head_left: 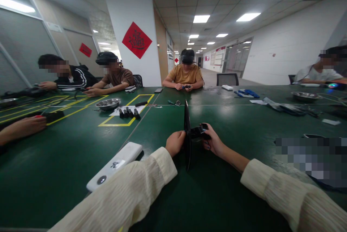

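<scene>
At the far left, a co-worker's hand (23, 127) is laid on the green table (81, 159), well apart from the person's own hands. Further in, a metal bowl (108, 104) stands at the edge of a yellow tape outline (116, 125). Within it, small black parts (129, 112) are lined up on white paper, apparently to keep loose pieces in one marked bay. A white power bank (115, 166) lies just beside the person's left sleeve.

At centre, a flat black panel (187, 119) is stood upright, seen edge-on; its lower edge appears to rest on the table. The left hand (175, 143) is clenched on its left side, judged a steadying brace. On the right side, a small black block (197, 131) is grasped by the right hand (213, 140) and held touching the panel. At far right, a second metal bowl (305, 96) rests well apart.
</scene>
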The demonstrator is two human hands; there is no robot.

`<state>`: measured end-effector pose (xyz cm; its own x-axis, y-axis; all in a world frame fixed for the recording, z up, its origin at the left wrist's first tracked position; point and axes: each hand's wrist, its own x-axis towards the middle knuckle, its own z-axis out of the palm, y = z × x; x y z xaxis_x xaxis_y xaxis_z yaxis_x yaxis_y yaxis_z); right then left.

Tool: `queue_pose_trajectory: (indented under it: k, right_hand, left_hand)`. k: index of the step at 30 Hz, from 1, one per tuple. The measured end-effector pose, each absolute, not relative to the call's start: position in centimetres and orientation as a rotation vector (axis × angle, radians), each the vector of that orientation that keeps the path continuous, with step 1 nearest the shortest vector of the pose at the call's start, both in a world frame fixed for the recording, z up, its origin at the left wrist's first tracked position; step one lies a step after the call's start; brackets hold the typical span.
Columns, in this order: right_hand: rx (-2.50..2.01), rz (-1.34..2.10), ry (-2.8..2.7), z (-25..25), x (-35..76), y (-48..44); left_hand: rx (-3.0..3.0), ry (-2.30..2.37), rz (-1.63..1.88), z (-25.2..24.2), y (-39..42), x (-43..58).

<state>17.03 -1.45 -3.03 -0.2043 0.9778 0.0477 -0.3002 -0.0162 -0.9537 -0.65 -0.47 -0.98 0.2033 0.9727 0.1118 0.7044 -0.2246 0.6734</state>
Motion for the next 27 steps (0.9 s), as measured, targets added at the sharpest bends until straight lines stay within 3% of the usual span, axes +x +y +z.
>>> queue_pose_trajectory:
  k: [27]
  right_hand:
    - [-0.892,1.479,-1.122,-3.24,17.02,-1.17]
  left_hand:
    - [2.071,1.562,0.722,-1.10,-0.49,-0.72]
